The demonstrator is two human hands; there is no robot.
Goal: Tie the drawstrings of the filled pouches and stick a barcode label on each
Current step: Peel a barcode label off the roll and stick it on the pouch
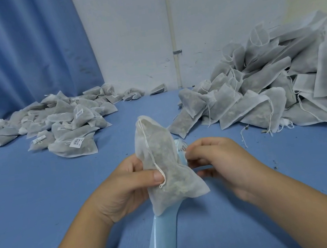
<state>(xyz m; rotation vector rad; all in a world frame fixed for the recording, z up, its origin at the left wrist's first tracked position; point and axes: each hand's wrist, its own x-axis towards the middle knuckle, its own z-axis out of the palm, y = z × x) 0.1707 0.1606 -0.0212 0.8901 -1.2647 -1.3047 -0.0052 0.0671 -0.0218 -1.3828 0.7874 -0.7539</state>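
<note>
Liner strip (165, 240) trails below; my left hand (123, 185) grips the pouch (164, 166) steady while right hand (214, 156) pinches a label (182, 146), likely peeling.

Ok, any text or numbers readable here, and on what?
None legible.
Barcode labels on the left pile of pouches: too small and blurred.
Label strip pinched by the right hand: blurred.
Pouch in the left hand: no print visible.

The pouch (162, 145) hides most of the label strip (165, 240).
</note>
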